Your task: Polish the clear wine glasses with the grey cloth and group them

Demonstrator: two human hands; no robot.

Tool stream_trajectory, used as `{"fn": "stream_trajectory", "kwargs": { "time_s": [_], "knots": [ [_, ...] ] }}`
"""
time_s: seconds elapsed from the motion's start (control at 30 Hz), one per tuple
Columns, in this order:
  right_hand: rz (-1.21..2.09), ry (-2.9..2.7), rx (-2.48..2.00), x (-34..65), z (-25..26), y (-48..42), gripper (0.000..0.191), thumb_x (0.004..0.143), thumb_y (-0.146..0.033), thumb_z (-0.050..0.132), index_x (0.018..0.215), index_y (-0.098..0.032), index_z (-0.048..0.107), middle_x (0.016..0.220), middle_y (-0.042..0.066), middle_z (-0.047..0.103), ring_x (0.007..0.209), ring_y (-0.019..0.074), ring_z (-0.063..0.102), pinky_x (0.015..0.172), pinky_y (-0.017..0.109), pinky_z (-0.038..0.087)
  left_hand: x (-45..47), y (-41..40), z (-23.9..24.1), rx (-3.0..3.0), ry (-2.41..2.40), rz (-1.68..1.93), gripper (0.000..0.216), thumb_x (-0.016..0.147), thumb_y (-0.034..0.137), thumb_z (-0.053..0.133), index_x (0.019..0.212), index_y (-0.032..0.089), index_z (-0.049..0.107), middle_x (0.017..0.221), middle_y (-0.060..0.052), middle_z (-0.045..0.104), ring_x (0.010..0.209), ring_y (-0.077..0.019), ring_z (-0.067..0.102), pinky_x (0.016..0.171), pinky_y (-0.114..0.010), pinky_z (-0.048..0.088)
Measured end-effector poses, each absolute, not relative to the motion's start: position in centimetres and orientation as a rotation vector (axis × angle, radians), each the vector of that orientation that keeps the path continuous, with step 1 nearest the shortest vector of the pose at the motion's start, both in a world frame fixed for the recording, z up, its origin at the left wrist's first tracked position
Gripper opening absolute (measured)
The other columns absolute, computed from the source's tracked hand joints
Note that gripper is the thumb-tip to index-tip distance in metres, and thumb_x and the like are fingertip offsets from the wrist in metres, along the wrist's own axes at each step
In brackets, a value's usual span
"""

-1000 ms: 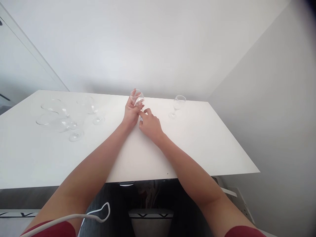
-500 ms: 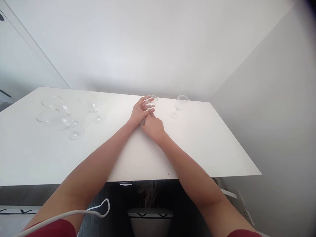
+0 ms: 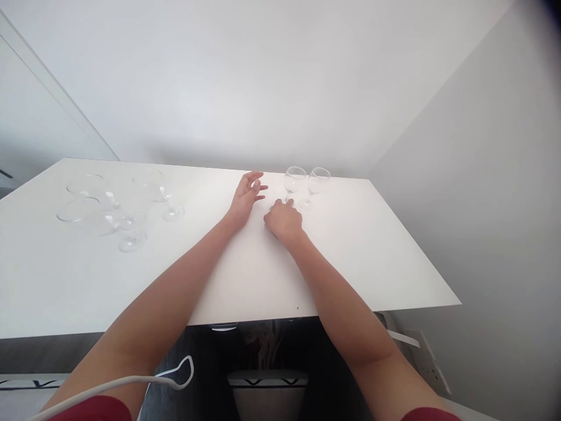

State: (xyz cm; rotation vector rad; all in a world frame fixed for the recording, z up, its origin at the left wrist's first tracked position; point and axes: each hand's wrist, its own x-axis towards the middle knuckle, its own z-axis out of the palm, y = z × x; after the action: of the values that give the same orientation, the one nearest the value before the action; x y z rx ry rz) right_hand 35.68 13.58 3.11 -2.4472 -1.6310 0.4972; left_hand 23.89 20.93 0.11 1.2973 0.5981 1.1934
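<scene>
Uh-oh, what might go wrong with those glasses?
The right hand is low at one clear glass, close to a second glass, so a nudge might clink them. The three glasses on the left of the table look close together, so bumping one might knock another. The white cable in front of the left arm might snag it.

Both our arms [image 3: 175, 286] stretch way forward; left hand [image 3: 246, 197] kinda loose, fingers [image 3: 262, 187] apart; right hand [image 3: 284, 221] curled, knuckles up.
</scene>
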Motion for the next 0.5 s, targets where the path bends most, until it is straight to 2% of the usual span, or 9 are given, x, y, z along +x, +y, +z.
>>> {"fn": "stream_trajectory", "kwargs": {
  "time_s": [0.1,0.23,0.3,0.4,0.5],
  "knots": [
    [0.508,-1.630,-2.443,35.7,3.2,13.7,0.059,0.094,-0.027,0.053,0.150,-0.009,0.052,0.168,0.033,0.032,0.118,0.0342,0.073,0.090,0.042,0.056,23.9,20.9,0.2,1.290,0.607,1.188,0.041,0.095,0.063,0.067,0.121,0.032,0.068,0.155,-0.008,0.052,0.122,-0.0260,0.065,0.096,-0.039,0.053],
    [0.508,-1.632,-2.453,35.4,3.6,13.2,0.064,0.094,-0.024,0.053,0.156,-0.012,0.046,0.170,0.036,0.025,0.114,0.0348,0.074,0.084,0.042,0.056,23.9,21.0,-0.1,1.247,0.606,1.203,0.042,0.096,0.065,0.066,0.118,0.030,0.069,0.150,-0.008,0.056,0.116,-0.0242,0.065,0.091,-0.037,0.053],
    [0.472,-1.649,-2.440,35.2,4.0,12.7,0.059,0.094,-0.023,0.053,0.152,-0.010,0.050,0.162,0.037,0.040,0.118,0.0374,0.072,0.083,0.042,0.056,23.9,21.2,-0.3,1.234,0.614,1.210,0.041,0.096,0.065,0.065,0.116,0.030,0.068,0.146,-0.008,0.059,0.112,-0.0231,0.065,0.089,-0.036,0.053],
    [0.462,-1.687,-2.400,34.7,4.9,11.6,0.041,0.094,-0.020,0.052,0.132,-0.010,0.064,0.127,0.029,0.069,0.120,0.0384,0.068,0.086,0.042,0.054,24.0,21.8,-0.5,1.184,0.638,1.210,0.040,0.096,0.065,0.065,0.111,0.029,0.069,0.134,-0.007,0.064,0.103,-0.0211,0.065,0.082,-0.033,0.053],
    [0.425,-1.761,-2.316,33.7,6.1,10.5,0.027,0.096,-0.018,0.051,0.116,-0.014,0.068,0.104,0.021,0.072,0.103,0.0364,0.071,0.083,0.042,0.052,23.9,22.6,-0.9,0.982,0.658,1.281,0.042,0.096,0.066,0.063,0.101,0.025,0.068,0.118,-0.007,0.067,0.095,-0.0188,0.065,0.076,-0.032,0.052]
  ]
}}
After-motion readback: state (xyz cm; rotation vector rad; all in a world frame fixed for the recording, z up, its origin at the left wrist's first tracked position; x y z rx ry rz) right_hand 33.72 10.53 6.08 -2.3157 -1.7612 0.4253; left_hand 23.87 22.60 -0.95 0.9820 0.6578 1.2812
